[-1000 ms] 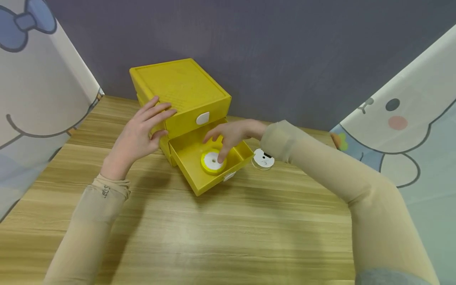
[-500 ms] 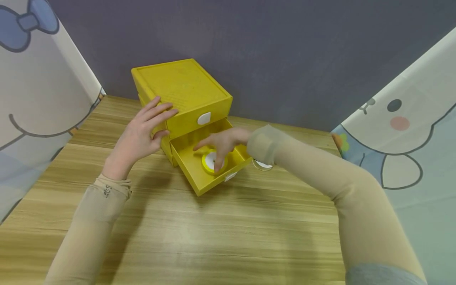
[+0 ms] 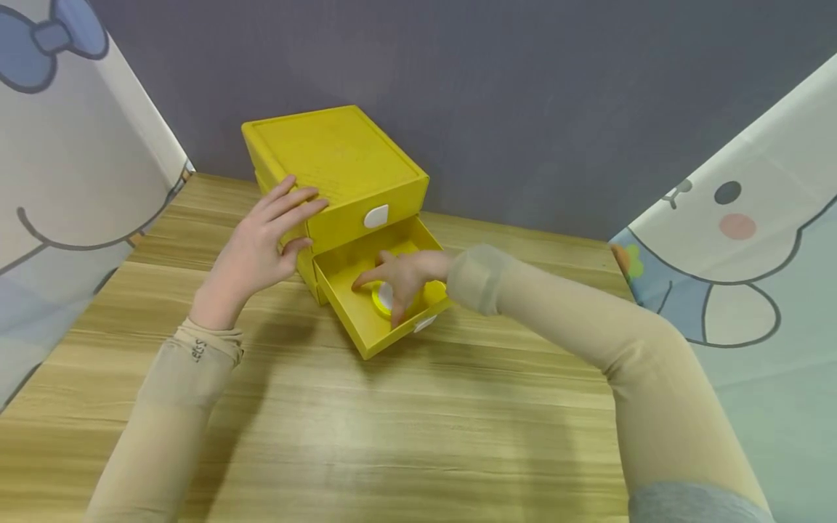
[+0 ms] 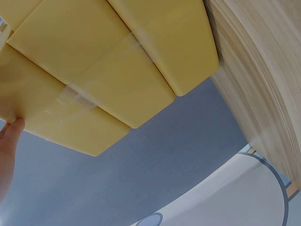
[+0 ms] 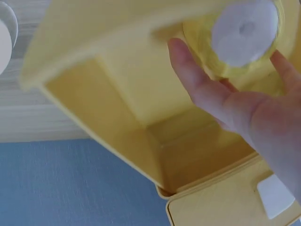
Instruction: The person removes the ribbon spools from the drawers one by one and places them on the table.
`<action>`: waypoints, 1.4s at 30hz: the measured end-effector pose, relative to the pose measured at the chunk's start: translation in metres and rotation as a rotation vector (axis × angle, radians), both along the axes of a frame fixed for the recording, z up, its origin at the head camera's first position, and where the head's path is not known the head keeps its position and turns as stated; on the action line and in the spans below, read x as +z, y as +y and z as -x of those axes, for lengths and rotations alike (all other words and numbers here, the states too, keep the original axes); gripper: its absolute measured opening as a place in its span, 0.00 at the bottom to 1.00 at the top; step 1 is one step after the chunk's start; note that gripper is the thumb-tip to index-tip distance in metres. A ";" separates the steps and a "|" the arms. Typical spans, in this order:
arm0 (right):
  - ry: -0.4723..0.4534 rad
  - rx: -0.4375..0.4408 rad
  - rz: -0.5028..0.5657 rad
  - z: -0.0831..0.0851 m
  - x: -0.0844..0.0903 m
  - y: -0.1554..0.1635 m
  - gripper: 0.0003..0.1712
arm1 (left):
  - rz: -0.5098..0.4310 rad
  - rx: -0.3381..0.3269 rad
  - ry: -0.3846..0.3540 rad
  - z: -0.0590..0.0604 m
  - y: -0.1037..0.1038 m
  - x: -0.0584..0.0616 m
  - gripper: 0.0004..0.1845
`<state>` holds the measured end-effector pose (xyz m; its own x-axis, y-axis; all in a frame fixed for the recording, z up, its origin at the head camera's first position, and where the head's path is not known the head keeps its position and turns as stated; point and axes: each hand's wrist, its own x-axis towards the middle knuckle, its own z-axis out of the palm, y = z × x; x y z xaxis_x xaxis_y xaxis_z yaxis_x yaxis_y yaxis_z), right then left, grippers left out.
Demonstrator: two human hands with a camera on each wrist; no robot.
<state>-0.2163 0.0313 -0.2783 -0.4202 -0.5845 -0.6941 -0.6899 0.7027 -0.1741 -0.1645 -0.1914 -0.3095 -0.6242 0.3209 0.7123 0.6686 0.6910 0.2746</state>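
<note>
A yellow cabinet (image 3: pixel 336 152) with stacked drawers has its second drawer (image 3: pixel 346 309) pulled out. Inside lies a ribbon spool (image 3: pixel 385 296) with a white centre and a yellow rim. My right hand (image 3: pixel 407 274) is down in the drawer, its thumb and fingers spread around this spool; in the right wrist view the ribbon spool (image 5: pixel 244 33) shows between the spread digits, and firm contact cannot be made out. Fairly straight fingers of my left hand (image 3: pixel 251 254) rest along the cabinet's left top edge. The left wrist view shows the cabinet's side (image 4: pixel 94 70) and one fingertip there.
A white round spool (image 5: pixel 4 44) lies on the wooden table (image 3: pixel 340 428) beyond the drawer, hidden from the head view by the right forearm. A dark wall (image 3: pixel 523 109) stands right behind the cabinet. Printed curtains (image 3: pixel 65 160) hang at both sides.
My right hand has moved lower and slightly left over the ribbon spool, covering more of it. The right forearm now hides the white spool on the table. The left hand stays in place.
</note>
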 end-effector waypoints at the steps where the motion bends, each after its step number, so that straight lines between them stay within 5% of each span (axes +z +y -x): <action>1: 0.020 0.015 0.001 -0.001 -0.001 0.000 0.52 | 0.001 0.000 0.001 0.000 0.000 0.000 0.32; 12: 0.111 0.039 0.032 -0.007 -0.011 0.005 0.46 | 0.008 0.002 -0.010 0.001 0.000 0.000 0.32; 32: 0.096 0.000 0.180 -0.006 -0.014 0.015 0.34 | 0.005 0.014 -0.020 -0.001 0.000 0.000 0.32; 42: 0.154 0.002 0.267 0.000 0.009 0.023 0.36 | -0.004 0.012 -0.016 -0.001 0.000 0.000 0.31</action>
<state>-0.2162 0.0544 -0.2697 -0.5069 -0.7386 -0.4443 -0.7240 0.6446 -0.2455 -0.1638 -0.1911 -0.3094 -0.6394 0.3104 0.7034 0.6558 0.6978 0.2882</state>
